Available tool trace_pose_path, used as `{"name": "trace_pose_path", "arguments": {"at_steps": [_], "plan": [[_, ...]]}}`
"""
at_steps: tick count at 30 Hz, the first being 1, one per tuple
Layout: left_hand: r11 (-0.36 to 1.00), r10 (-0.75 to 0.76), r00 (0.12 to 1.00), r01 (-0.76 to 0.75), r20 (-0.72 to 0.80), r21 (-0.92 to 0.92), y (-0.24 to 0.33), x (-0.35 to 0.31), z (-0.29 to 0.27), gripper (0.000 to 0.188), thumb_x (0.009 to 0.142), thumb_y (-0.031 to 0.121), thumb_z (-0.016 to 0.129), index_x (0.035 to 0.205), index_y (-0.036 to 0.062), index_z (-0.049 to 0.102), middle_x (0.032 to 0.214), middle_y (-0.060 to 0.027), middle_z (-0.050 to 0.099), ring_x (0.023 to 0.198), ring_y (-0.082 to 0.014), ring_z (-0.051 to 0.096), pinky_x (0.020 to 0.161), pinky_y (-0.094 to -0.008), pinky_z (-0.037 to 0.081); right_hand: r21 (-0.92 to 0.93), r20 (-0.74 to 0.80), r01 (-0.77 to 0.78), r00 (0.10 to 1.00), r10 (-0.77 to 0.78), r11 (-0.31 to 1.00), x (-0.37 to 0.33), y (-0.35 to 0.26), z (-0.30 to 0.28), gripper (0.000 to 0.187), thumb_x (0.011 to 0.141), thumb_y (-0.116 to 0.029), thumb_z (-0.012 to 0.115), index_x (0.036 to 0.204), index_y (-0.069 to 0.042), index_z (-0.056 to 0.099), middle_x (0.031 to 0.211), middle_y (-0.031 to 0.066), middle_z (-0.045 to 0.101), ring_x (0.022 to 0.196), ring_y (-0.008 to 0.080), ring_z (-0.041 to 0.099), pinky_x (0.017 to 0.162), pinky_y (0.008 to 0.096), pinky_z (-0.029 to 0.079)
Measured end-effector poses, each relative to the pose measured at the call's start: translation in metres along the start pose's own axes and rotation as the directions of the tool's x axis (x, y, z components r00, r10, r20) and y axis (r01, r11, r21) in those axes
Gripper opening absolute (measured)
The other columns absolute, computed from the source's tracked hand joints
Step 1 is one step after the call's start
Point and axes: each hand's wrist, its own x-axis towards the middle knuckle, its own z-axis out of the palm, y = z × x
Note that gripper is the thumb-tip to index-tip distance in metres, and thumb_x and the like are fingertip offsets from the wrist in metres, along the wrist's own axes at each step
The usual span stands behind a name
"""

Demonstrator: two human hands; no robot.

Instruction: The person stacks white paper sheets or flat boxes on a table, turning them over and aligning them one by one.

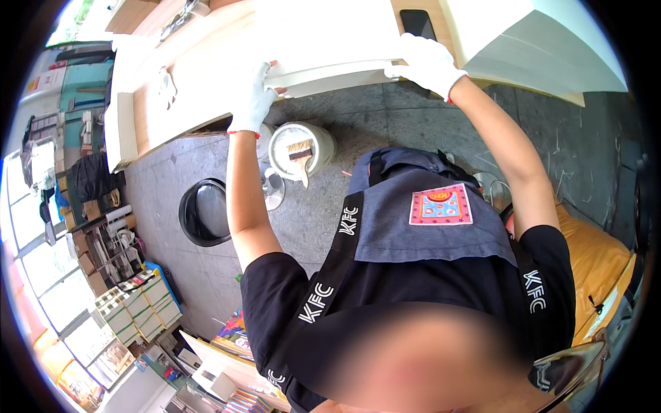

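Fingers touch the white sheet

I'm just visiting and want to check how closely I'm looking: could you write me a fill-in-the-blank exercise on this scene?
The gloves on the left hand and right hand are mainly coloured ____.
A ____ rests on top of the pale bucket.
The round tub on the floor is coloured ____.
The dark phone lies closer to the ____ hand.
Missing words: white; paintbrush; black; right.
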Motion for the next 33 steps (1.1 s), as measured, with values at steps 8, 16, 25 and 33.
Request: {"name": "trace_pose_path", "arguments": {"at_steps": [8,16,25,33], "plan": [[0.983,-0.185,0.982,0.185,-0.027,0.016,0.004,-0.017,0.000,0.038,0.079,0.017,0.079,0.114,0.0104,0.064,0.107,-0.0122,0.069,0.100,-0.0284,0.066,0.086,-0.0389,0.050,0.040,-0.054,0.054,0.997,-0.052,0.998,-0.007,-0.009,-0.005,0.044,0.090,-0.047,0.063,0.101,-0.004,0.064,0.092,0.0163,0.066,0.087,0.0297,0.068,0.078,0.0403,0.053],[0.920,-0.221,0.972,0.237,0.085,-0.311,-0.036,-0.015,0.004,0.039,0.083,-0.004,0.063,0.121,0.0064,0.063,0.108,-0.0103,0.068,0.104,-0.0199,0.067,0.086,-0.0310,0.051,0.069,-0.070,0.073,0.995,-0.068,0.995,-0.009,-0.010,0.004,0.039,0.094,-0.044,0.060,0.096,-0.004,0.063,0.083,0.0149,0.065,0.077,0.0298,0.067,0.070,0.0388,0.053],[0.977,-0.076,0.997,0.078,0.019,-0.198,-0.035,-0.017,0.004,0.032,0.085,0.007,0.073,0.116,0.0070,0.066,0.107,-0.0105,0.069,0.100,-0.0245,0.066,0.086,-0.0361,0.052,-0.063,-0.326,0.285,0.900,-0.289,0.957,-0.011,0.005,0.030,0.028,0.096,-0.037,0.057,0.104,-0.011,0.066,0.086,0.0126,0.059,0.073,0.0278,0.063,0.065,0.0391,0.051],[0.981,-0.012,1.000,0.015,0.018,-0.193,-0.038,-0.015,0.004,0.027,0.079,-0.016,0.056,0.102,-0.0031,0.061,0.106,-0.0116,0.066,0.103,-0.0183,0.062,0.088,-0.0308,0.053,-0.042,-0.343,0.334,0.880,-0.328,0.942,-0.012,0.010,0.033,0.030,0.096,-0.035,0.057,0.111,-0.011,0.067,0.091,0.0150,0.063,0.080,0.0295,0.065,0.070,0.0415,0.052]]}}
